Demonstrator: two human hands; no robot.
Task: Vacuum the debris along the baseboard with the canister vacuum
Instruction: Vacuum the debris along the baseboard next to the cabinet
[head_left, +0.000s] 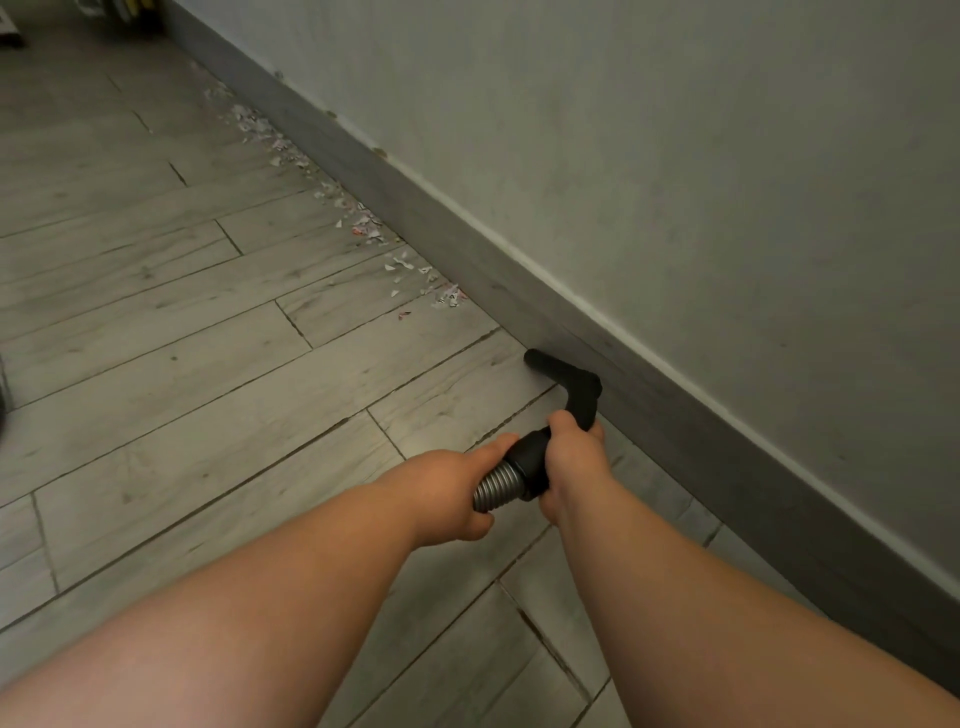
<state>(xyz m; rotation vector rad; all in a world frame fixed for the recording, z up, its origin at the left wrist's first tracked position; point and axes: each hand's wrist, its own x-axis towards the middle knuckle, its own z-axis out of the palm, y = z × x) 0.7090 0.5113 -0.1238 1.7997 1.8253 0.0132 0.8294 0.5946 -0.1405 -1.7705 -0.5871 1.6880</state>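
Gripping the hose, left hand sits behind right hand, whose fingers wrap the nozzle.

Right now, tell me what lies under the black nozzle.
Bare grey floor planks show beneath the nozzle, beside the baseboard. Its tip hides the spot it covers; the paper debris lies further ahead, not under it.

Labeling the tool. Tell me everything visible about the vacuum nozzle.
The nozzle is matte black plastic, bent at an elbow, its tip down by the floor beside the baseboard, short of the debris. Its collar joins a ribbed grey hose. The right hand grips the collar; the left hand grips the hose.
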